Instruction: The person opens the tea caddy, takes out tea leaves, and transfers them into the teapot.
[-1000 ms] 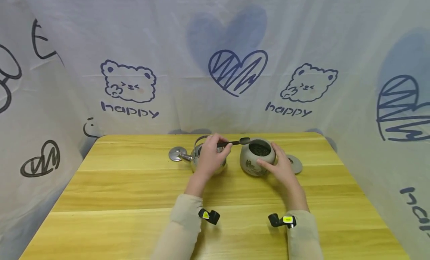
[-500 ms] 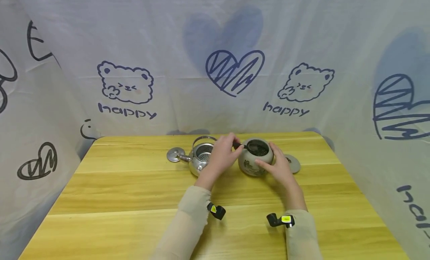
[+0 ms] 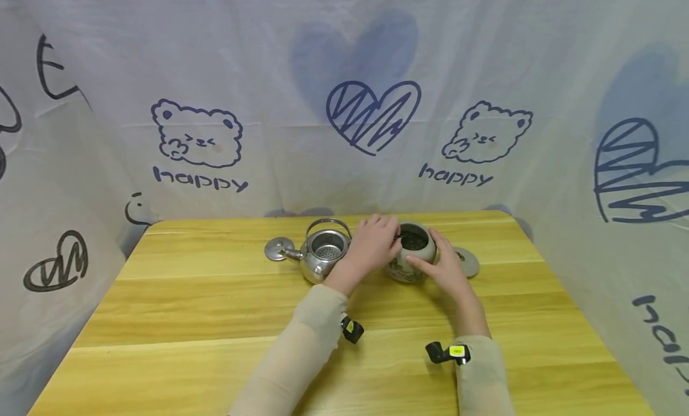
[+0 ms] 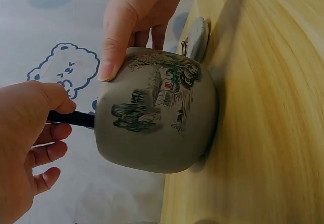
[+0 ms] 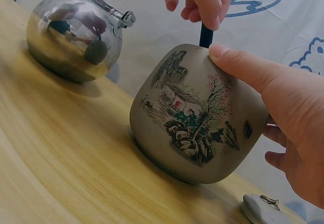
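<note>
A round grey-brown jar [image 3: 402, 271] with a painted landscape stands upright on the table, dark leafy contents showing through its mouth. My right hand [image 3: 448, 271] grips the jar's right side, thumb near the rim in front and fingers behind. My left hand [image 3: 375, 244] pinches the black handle of a spoon [image 4: 78, 118] at the jar's left rim. The handle slants down into the mouth, and the spoon's bowl is hidden inside the jar. Left of that hand stands a shiny metal teapot [image 3: 314, 266], uncovered, with a perforated strainer inside and its hoop handle raised.
The teapot's metal lid [image 3: 276, 249] lies beyond the spout at the left. To the right of the jar, the jar's grey lid [image 3: 469, 263] lies on the wooden table [image 3: 188, 320]. A printed white curtain [image 3: 290, 165] hangs behind the table's far edge.
My left hand has moved right from above the teapot to the jar, taking the spoon from over the rim down into the mouth. The teapot's opening came into sight. My right hand stays on the jar.
</note>
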The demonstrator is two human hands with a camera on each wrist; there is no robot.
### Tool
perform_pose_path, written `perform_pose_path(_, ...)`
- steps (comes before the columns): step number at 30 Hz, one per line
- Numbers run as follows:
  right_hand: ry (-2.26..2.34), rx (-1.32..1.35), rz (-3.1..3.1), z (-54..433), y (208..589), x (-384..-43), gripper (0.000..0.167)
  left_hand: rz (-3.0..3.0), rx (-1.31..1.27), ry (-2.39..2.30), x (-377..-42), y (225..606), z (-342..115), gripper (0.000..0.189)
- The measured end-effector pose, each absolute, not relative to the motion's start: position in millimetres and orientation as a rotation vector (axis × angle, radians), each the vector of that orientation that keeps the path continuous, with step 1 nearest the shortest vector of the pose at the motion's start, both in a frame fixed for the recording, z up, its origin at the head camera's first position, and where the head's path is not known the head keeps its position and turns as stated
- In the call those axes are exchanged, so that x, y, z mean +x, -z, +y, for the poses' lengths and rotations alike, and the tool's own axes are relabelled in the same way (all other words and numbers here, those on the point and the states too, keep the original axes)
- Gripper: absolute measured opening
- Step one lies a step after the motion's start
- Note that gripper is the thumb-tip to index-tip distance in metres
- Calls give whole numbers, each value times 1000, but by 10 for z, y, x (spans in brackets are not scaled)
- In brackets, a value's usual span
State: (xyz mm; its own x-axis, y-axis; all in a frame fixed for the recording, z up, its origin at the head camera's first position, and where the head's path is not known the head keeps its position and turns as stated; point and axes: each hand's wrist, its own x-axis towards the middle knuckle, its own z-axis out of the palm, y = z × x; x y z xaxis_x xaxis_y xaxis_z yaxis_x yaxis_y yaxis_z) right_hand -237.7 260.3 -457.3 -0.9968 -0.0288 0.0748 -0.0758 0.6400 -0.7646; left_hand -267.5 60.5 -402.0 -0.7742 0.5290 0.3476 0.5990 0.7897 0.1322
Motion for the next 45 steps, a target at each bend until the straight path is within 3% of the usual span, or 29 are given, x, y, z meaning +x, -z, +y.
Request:
perform_pose_path(8,-1268,71,-2825,2608,4593,-2382,99,-2751,-785,324,-2709,4094,680,11)
perform_pose_path(17,-1275,62,-2817,2600,4597,-2377,100,-2780,-649,245,-2714,4124,708,27)
perform_pose_path(45,-1286,61,-2802,2600,4589,-2379,102,-2798,-520,1004,-2829,4276,669,31)
